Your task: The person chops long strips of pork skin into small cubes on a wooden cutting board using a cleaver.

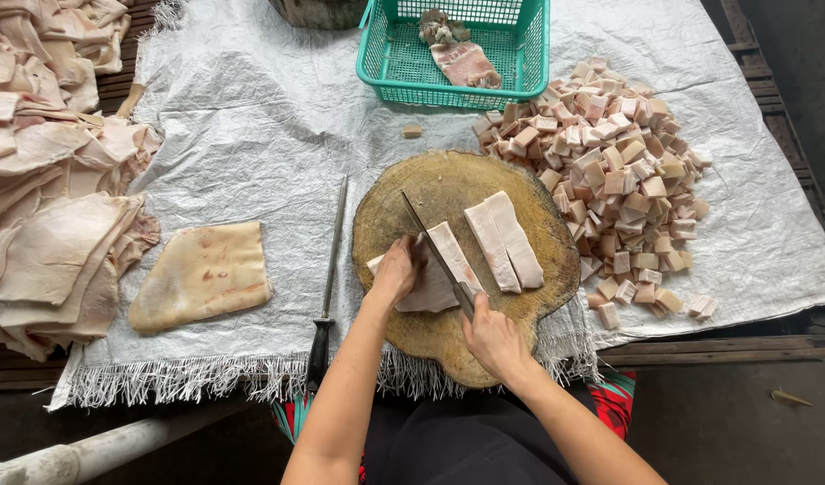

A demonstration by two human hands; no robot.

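A round wooden chopping block [448,193] lies on a white woven sheet. My right hand [491,337] grips the handle of a long knife [428,244] whose blade slants across a pale slab of pork skin [430,287]. My left hand [394,269] presses down on that slab just left of the blade. A cut strip [455,256] lies right of the blade. Two more long strips [504,241] rest side by side further right on the block.
A heap of small cut cubes [614,162] lies right of the block. A green plastic basket [376,63] with scraps stands behind it. A sharpening steel [330,278] and a folded skin sheet [204,274] lie to the left; stacked skins [44,180] fill the far left.
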